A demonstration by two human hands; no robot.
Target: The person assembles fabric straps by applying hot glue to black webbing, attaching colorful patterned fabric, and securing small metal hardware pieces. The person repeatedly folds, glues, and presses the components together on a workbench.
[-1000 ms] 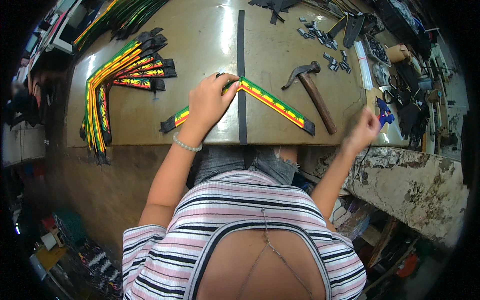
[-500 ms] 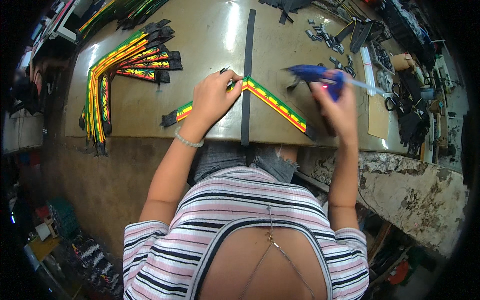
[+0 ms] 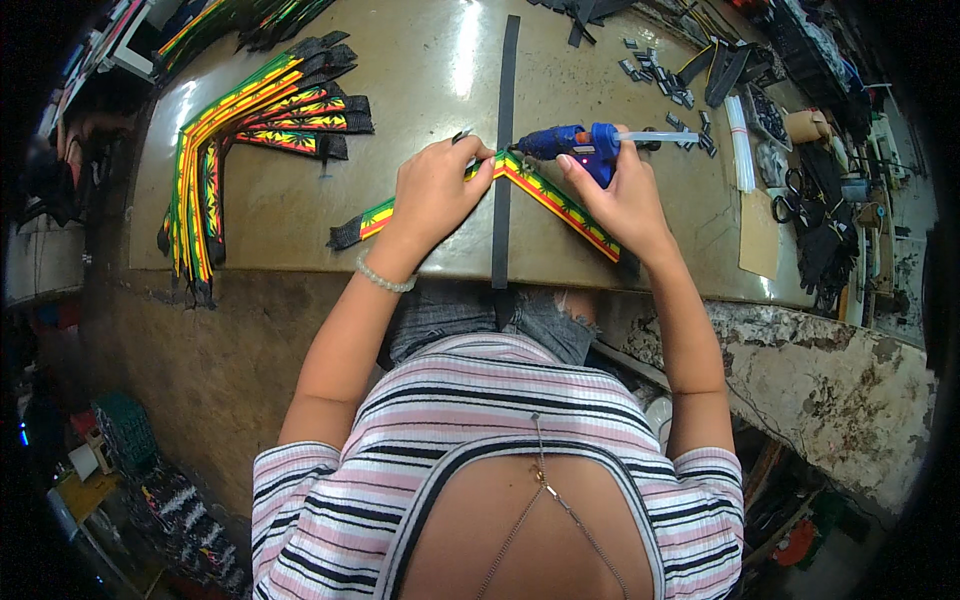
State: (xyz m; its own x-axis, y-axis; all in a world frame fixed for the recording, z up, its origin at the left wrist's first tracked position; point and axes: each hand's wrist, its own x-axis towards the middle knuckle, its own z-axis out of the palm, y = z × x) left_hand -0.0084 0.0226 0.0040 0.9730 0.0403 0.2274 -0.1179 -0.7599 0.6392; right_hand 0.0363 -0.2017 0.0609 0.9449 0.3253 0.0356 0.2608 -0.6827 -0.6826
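A green, yellow and red patterned strap [image 3: 565, 204] lies bent in an inverted V over a black strip [image 3: 500, 235] on the table. My left hand [image 3: 440, 190] pinches the strap just left of its bend. A small dark thing with a pale tip [image 3: 461, 135] pokes out above the left fingers; its kind is hard to make out. My right hand [image 3: 622, 200] is wrapped round a blue glue gun [image 3: 597, 147] with a pale glue stick [image 3: 668, 137] in its back. The gun's nozzle is at the bend, close to my left fingertips; whether it touches cannot be seen.
Similar bent straps with black ends [image 3: 190, 170] are fanned in a pile at the left. Small metal clips [image 3: 655, 78] are scattered at the far right. Scissors [image 3: 785, 207], white sticks [image 3: 740, 145] and brown card [image 3: 758, 235] lie along the right side.
My right hand has brought the glue gun leftward, so its nozzle has come to the strap's bend. My left hand still pinches the strap.
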